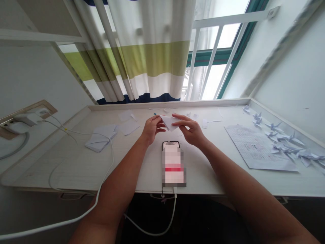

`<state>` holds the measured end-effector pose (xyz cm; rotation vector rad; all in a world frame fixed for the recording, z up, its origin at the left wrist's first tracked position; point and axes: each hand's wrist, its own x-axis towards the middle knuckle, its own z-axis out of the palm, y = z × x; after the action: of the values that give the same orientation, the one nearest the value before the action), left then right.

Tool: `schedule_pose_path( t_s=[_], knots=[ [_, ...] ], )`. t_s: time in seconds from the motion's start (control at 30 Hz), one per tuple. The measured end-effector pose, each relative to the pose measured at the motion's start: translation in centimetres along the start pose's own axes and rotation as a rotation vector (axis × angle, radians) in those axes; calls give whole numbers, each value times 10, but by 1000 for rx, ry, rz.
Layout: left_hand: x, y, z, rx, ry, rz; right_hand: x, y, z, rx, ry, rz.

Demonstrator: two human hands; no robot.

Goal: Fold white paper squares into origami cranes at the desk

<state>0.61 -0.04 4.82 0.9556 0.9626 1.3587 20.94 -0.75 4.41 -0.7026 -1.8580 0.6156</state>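
Above the middle of the white desk, a folded sheet of white paper (168, 122), roughly triangular, is held between both hands. My left hand (152, 128) pinches its left corner with fingers and thumb. My right hand (189, 128) grips the right side, fingers across its upper edge and thumb below. Just nearer to me, a phone (174, 164) lies flat with its screen blurred out and a white cable plugged into its near end.
Folded white papers (101, 138) and loose sheets (129, 126) lie at left. A written sheet (256, 149) and several folded paper cranes (279, 135) occupy the right side. A white cable (111, 152) runs from the wall socket (27, 117) across my left arm. Behind hangs a curtain (152, 57).
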Motion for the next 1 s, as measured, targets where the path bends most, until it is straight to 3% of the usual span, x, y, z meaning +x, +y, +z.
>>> schedule_pose_path(
  t_s=[0.2, 0.3, 0.53, 0.77, 1.0],
  knots=[
    [0, -1, 4, -63, -16, 28, 1, 3, 1, -43, 12, 27],
    [1, -5, 7, -17, -30, 104, 1, 5, 1, -48, 2, 33],
    [2, -9, 7, 62, 11, 202, 0, 1, -2, -6, -108, 48],
    [-3, -9, 9, 102, -81, 214, 4, 4, -2, 164, 7, 283],
    [-4, -6, 11, 110, -32, 214, 6, 12, 1, 287, 30, 370]
  ],
)
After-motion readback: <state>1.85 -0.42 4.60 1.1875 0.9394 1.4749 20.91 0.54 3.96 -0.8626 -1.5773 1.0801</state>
